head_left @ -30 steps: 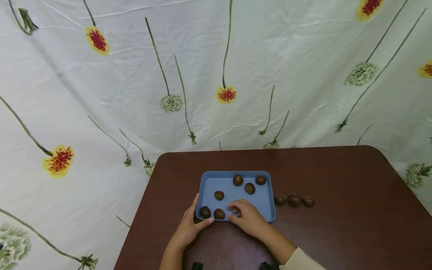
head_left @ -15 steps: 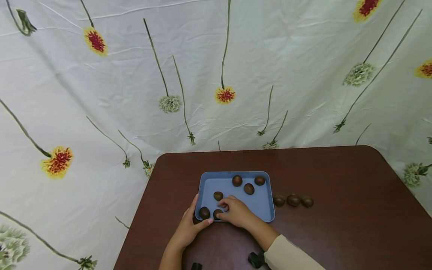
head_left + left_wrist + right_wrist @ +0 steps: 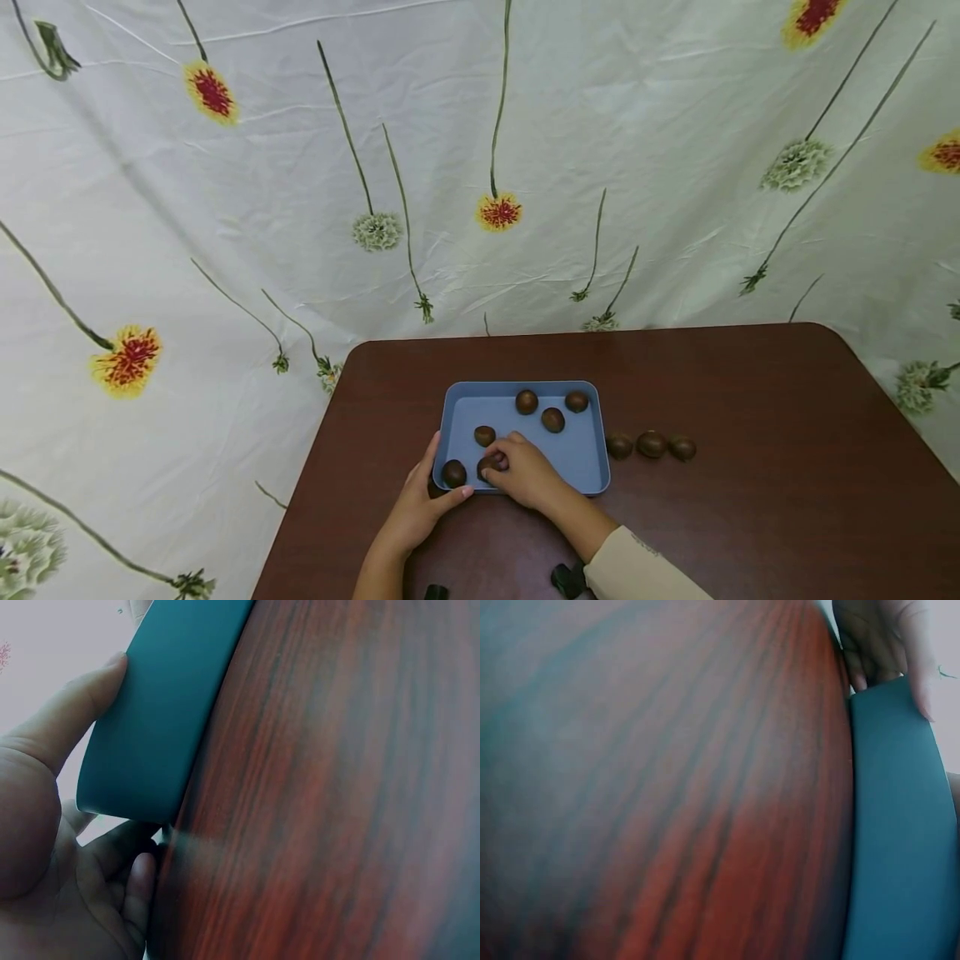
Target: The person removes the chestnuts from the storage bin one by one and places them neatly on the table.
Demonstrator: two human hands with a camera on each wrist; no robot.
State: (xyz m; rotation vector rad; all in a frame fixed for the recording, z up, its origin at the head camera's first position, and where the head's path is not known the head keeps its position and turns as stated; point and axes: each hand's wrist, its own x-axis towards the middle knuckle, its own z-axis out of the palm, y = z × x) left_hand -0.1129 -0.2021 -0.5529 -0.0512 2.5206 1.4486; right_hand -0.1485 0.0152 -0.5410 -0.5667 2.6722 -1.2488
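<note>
A shallow blue tray lies on the table with several round, dark brown fruits in it. My left hand grips its near left corner, thumb along the front rim and fingers at the left side. In the left wrist view that thumb presses the rim of the tray wall. Over the front part of the tray, my right hand pinches a brown fruit between thumb and fingers. Another fruit sits to its left, and a smaller one lies just behind.
Three like fruits, the middle one among them, form a row on the table right of the tray. A dark shape shows outside the tray by the left thumb. Flowered cloth hangs behind the table.
My right hand has moved left across the tray and closed its thumb and fingers on the front fruit, which has shifted slightly. My left hand stays on the tray corner.
</note>
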